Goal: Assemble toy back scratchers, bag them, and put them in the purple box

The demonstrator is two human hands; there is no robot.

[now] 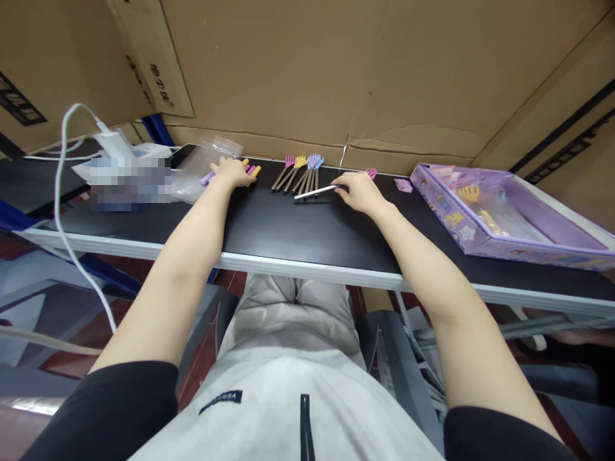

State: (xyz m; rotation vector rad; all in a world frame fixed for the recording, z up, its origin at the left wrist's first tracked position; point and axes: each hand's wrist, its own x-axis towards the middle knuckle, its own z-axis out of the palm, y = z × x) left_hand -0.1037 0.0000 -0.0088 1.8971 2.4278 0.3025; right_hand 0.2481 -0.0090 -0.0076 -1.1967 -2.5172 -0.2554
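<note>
Over several purple, pink and yellow handle tubes (256, 171) at the table's back edge lies my left hand (229, 173). Its fingers look spread, with the tubes partly hidden beneath them. My right hand (361, 191) pinches a thin silver rod (314, 192) that points left above the black tabletop. A pink claw head (371, 173) shows just behind that hand; whether it joins the rod I cannot tell. Between my hands lie several back scratchers with dark stems, with pink (289, 161), yellow (300, 161) and blue-purple (314, 160) claw heads.
A clear plastic bag (192, 176) lies left of my left hand, beside a white charger with a cable (113, 142). To the right, an open purple display box (480, 230) holds a yellow claw. A small purple card (403, 185) lies near it. Cardboard (307, 70) walls the back.
</note>
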